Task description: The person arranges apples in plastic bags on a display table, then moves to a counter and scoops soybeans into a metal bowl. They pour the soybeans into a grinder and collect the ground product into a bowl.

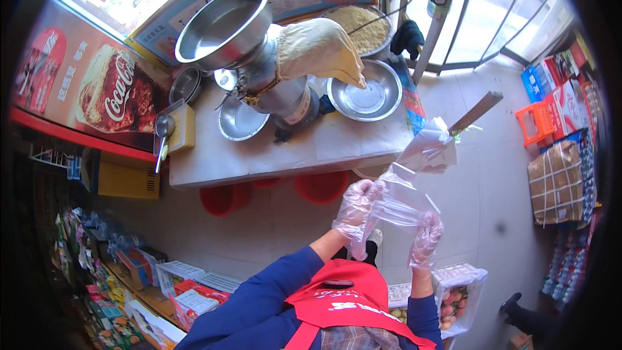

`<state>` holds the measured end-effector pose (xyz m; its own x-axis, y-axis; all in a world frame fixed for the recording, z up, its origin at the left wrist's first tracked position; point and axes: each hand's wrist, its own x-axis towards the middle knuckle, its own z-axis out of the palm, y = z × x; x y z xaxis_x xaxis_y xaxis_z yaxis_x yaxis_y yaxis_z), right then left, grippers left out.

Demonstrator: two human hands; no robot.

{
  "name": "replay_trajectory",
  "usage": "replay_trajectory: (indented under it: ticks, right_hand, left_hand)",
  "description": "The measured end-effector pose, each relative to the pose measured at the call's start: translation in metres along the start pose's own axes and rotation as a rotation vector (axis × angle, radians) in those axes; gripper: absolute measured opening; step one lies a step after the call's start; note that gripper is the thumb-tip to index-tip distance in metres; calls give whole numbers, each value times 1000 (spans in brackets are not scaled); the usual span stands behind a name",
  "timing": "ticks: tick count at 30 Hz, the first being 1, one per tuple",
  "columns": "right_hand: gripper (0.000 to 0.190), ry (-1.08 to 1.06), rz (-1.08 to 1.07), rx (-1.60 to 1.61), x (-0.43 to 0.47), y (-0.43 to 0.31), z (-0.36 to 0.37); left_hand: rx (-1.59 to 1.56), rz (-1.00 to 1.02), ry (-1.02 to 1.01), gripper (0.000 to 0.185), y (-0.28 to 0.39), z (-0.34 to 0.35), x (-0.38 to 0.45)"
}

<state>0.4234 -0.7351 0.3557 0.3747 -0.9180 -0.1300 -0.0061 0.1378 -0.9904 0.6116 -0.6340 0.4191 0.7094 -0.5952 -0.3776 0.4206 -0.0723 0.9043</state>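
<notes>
Both my hands wear clear plastic gloves and hold a thin clear plastic bag (pixel 399 203) stretched between them. My left hand (pixel 358 204) pinches its left side near the top. At the bag's right side, my right hand (pixel 425 239) grips the edge. Just beyond hangs a bundle of white plastic bags (pixel 427 148) beside a wooden stick (pixel 476 113). On the table ahead stands a metal grinding machine (pixel 291 97) with a steel hopper bowl (pixel 226 29) on top and a cloth sleeve (pixel 316 51) tied to its outlet. The sleeve's tip hangs over a steel basin (pixel 365 90).
A smaller steel bowl (pixel 242 119) and a tub of yellow meal with a ladle (pixel 181 129) share the table (pixel 291 160). Behind is a basin of pale grains (pixel 362 26). Red buckets (pixel 320 187) stand underneath. Fruit crates (pixel 457 291) are near my right side; another person's leg (pixel 529 316) shows lower right.
</notes>
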Motion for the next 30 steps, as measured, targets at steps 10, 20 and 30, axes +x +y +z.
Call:
replay_trajectory:
  ticks: [10, 20, 30]
  right_hand:
    - [20, -920, -434, -1024, 14, -99, -8]
    - [21, -770, -367, -206, 44, -206, 50]
    - [15, -909, 7, 24, 41, -191, 67]
  left_hand:
    - [45, 363, -8, 10, 83, -47, -18]
    - [169, 574, -243, 13, 130, -32, -39]
    - [663, 651, -21, 29, 145, -13, -42]
